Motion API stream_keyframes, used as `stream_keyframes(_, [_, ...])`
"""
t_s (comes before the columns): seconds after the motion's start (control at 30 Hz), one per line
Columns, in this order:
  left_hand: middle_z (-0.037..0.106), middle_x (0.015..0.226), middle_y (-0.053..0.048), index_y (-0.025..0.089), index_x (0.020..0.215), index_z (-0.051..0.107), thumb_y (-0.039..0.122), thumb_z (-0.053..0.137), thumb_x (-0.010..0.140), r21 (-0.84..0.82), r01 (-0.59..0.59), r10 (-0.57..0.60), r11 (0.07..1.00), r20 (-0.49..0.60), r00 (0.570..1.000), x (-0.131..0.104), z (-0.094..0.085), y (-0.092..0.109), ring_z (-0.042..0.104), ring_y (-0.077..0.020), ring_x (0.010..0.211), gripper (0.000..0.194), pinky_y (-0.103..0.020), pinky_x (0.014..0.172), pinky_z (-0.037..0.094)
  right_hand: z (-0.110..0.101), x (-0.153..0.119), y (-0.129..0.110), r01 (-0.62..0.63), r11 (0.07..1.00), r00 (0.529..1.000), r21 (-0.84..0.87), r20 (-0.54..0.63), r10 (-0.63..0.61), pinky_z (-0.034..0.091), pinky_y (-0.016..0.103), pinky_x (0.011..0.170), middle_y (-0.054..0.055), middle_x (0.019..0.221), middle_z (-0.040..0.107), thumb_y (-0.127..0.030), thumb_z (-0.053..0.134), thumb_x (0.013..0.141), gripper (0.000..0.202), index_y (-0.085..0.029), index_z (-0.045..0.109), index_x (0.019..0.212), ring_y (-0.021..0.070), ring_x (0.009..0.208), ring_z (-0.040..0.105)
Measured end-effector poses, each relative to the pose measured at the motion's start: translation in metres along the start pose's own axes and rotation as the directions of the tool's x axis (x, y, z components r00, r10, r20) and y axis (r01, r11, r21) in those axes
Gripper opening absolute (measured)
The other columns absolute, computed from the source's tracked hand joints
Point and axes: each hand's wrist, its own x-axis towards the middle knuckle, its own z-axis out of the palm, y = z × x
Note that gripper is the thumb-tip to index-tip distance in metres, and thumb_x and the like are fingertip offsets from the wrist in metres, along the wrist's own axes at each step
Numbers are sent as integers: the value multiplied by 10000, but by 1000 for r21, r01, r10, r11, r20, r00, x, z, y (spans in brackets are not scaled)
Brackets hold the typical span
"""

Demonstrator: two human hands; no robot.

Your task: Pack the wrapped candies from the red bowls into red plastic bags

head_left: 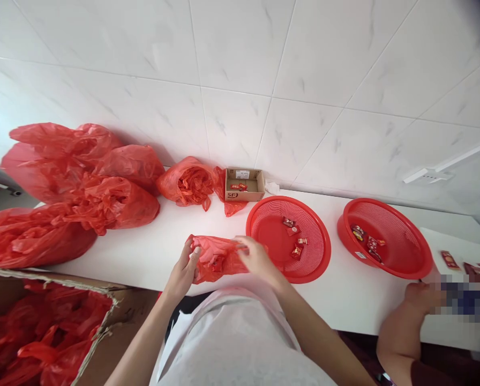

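Observation:
A thin red plastic bag (pixel 219 258) is stretched between my two hands near the table's front edge, with small dark-red packets showing through it. My left hand (pixel 186 268) grips the bag's left end, thumb on top. At the bag's right end, my right hand (pixel 253 255) has its fingers closed on the plastic. Just right of that hand, a round red mesh basket (pixel 268 241) holds several small wrapped packets (pixel 297 251). Behind the bag stands a small open cardboard box (pixel 244 196) with red packets (pixel 238 187) in it.
Large red bags (pixel 123 203) crowd the table's left side. A big cardboard box (pixel 123 321) of red bags stands front left. Another red basket (pixel 388 236) with packets is at right, beside a person's arm (pixel 400 327). A tiled wall (pixel 240 123) runs behind the white table (pixel 163 246).

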Motion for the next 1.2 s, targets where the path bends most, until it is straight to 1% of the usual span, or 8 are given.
stream_keyframes(0.1, [382, 480, 89, 183, 1519, 235, 685, 414, 834, 15, 15, -15, 1000, 49, 999, -3, -4, -1, 451, -152, 477, 868, -263, 526, 387, -57, 10, 22, -177, 963, 975, -204, -168, 144, 423, 365, 999, 46, 1231, 619, -217, 508, 852, 345, -272, 609, 1178, 197, 1111, 583])
stream_keyframes(0.2, [398, 490, 82, 172, 1517, 246, 674, 414, 844, 5, 10, -10, 1000, 62, 998, -2, -7, -3, 462, -150, 483, 857, -269, 536, 408, -108, 5, 54, -450, 836, 880, -315, -314, 356, 313, 438, 1072, 132, 1376, 496, -183, 573, 802, 437, -204, 558, 1238, 289, 1307, 418])
stream_keyframes(0.4, [520, 582, 34, 152, 1436, 434, 674, 466, 816, 34, -20, 17, 999, 82, 997, 7, -11, -13, 557, -165, 586, 811, -312, 645, 498, -122, -22, 97, -650, 736, 739, -192, -387, 551, 335, 570, 976, 309, 1366, 410, -76, 635, 662, 433, -72, 581, 1092, 444, 1222, 457])
stream_keyframes(0.53, [671, 1018, -74, 191, 1300, 588, 671, 521, 781, 88, -44, 39, 995, 57, 998, 11, -17, -15, 641, -178, 761, 710, -338, 786, 538, -113, -14, 92, -579, 815, 781, -14, -297, 550, 463, 479, 907, 185, 1222, 579, -157, 627, 725, 267, -169, 602, 991, 338, 1111, 584])
stream_keyframes(0.63, [549, 1352, -102, 208, 1152, 674, 698, 527, 752, 112, -73, 69, 991, 37, 997, 13, -23, -14, 666, -221, 914, 650, -344, 836, 537, -110, -5, 66, -457, 869, 850, 190, -194, 490, 536, 390, 854, 84, 1117, 662, -280, 616, 797, 289, -233, 569, 1079, 240, 1015, 660])
stream_keyframes(0.8, [639, 1158, -109, 213, 979, 632, 693, 486, 782, 241, -87, 99, 967, -40, 994, 14, -31, -19, 690, -251, 833, 539, -417, 826, 501, -99, -7, -2, -191, 725, 966, 662, -3, 257, 499, 407, 969, 52, 1107, 693, -264, 671, 800, 407, -255, 564, 1192, 224, 1064, 664])
stream_keyframes(0.97, [625, 1156, -101, 245, 1169, 483, 654, 579, 751, 193, -78, 105, 978, -132, 986, 16, -32, -26, 668, -239, 860, 593, -378, 736, 508, -85, -12, -44, -202, 695, 972, 690, 54, 229, 466, 459, 1005, 56, 1102, 706, -253, 661, 822, 411, -254, 556, 1219, 239, 1056, 671])
stream_keyframes(1.2, [656, 810, -14, 189, 1308, 433, 588, 636, 739, 134, -125, 143, 983, -129, 981, 17, -33, -33, 647, -225, 817, 724, -391, 802, 486, -69, -12, -50, -210, 707, 976, 675, 99, 195, 500, 439, 971, 55, 1104, 702, -273, 681, 807, 264, -220, 629, 1059, 254, 1115, 639])
